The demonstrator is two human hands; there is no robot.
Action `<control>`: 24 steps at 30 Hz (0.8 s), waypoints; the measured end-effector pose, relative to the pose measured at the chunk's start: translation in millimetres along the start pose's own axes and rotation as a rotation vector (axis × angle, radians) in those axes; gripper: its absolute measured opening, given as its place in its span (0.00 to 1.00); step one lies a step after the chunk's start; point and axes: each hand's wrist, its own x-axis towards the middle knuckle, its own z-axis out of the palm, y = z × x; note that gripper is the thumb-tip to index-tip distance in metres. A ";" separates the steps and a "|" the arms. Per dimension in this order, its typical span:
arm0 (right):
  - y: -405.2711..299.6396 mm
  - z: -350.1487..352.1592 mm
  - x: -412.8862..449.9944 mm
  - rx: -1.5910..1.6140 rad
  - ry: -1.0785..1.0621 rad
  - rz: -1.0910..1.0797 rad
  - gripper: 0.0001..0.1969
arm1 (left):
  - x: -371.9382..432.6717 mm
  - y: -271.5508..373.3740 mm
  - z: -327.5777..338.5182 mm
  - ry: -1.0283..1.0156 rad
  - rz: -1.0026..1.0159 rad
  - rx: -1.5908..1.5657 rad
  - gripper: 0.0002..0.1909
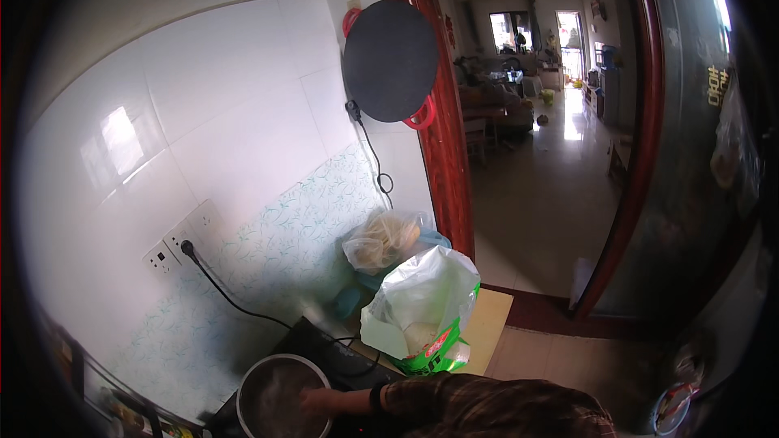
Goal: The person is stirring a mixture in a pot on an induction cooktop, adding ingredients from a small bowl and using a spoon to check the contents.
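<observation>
At the bottom of the view, my right hand (317, 403) reaches over the right rim into a round metal pot (244, 384). The pot's inside is greyish and hazy, perhaps with steam or liquid. My fingers are blurred there, and whether they hold anything is unclear. A dark band circles the wrist, below a brown checked sleeve (505, 404). Under the pot is a black appliance or cooktop (322, 344). My left hand is out of view. Just beyond my forearm stands an opened green and white plastic bag (420, 310) with pale contents.
A black cord (234, 301) runs from a wall socket (178, 242) towards the cooktop. Behind the green bag lies a clear bag (384, 240) of yellowish food. A round black pan with red handles (391, 61) hangs by the red-brown door frame (426, 109). A bin (669, 417) stands lower right.
</observation>
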 end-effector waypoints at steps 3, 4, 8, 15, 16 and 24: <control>-39.5 20.9 16.0 0.075 0.015 -0.071 0.05 | -11.3 -17.8 -20.1 -0.072 -0.002 -0.102 0.39; -46.9 23.1 13.5 0.120 0.056 -0.082 0.05 | -13.7 2.0 -11.8 -0.078 -0.005 -0.105 0.39; -72.0 12.7 3.8 0.249 0.086 -0.192 0.05 | -24.5 37.9 2.4 0.116 -0.108 -0.095 0.37; -73.2 -77.3 -12.5 0.140 -0.166 -0.127 0.05 | -13.0 -34.0 -24.2 -0.021 0.228 0.453 0.32; -64.2 -81.9 -17.1 0.094 -0.163 -0.057 0.05 | -11.0 -19.9 -13.9 -0.033 0.234 0.446 0.32; -14.3 -7.3 6.0 0.084 0.169 0.102 0.05 | -14.6 -10.9 -9.2 0.041 0.106 -0.145 0.35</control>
